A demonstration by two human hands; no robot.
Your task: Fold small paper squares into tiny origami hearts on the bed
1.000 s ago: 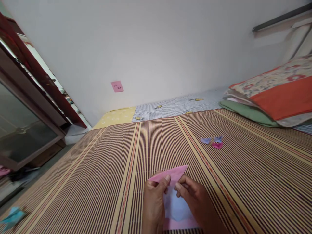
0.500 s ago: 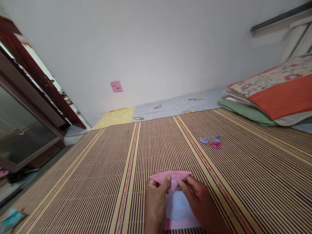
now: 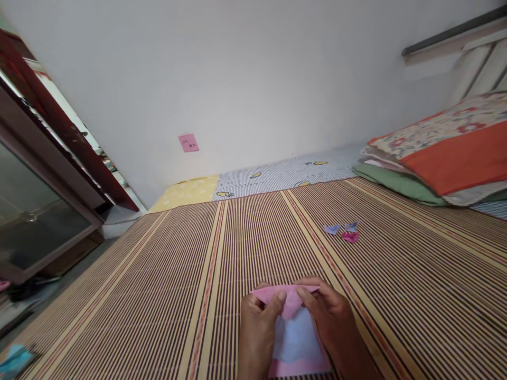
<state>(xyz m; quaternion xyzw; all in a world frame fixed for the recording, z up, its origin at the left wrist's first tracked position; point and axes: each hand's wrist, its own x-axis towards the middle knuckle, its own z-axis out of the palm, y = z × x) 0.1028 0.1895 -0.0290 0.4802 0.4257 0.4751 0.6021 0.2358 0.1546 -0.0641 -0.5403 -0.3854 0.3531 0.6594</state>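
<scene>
Between my two hands is a sheet of pink paper (image 3: 291, 305), folded at its far end into a flat triangle whose tip points toward me. Its pale blue and pink lower part spreads out below, over the mat. My left hand (image 3: 259, 324) pinches the left side of the folded part, thumb on top and fingers behind. On the right side, my right hand (image 3: 327, 316) grips the same fold between thumb and fingers. Both hands partly cover the paper's side edges.
Striped bamboo mat (image 3: 178, 274) covers the bed. Small folded papers, two bluish (image 3: 331, 229) and one magenta (image 3: 350, 237), lie ahead to the right. A turquoise paper piece (image 3: 18, 361) is at the lower left. Folded bedding (image 3: 447, 174) is stacked at right; a pink note (image 3: 188, 142) hangs on the wall.
Both hands and the paper have shifted slightly right in view. The right hand's fingers have moved further over the fold's right side. The paper stays held throughout.
</scene>
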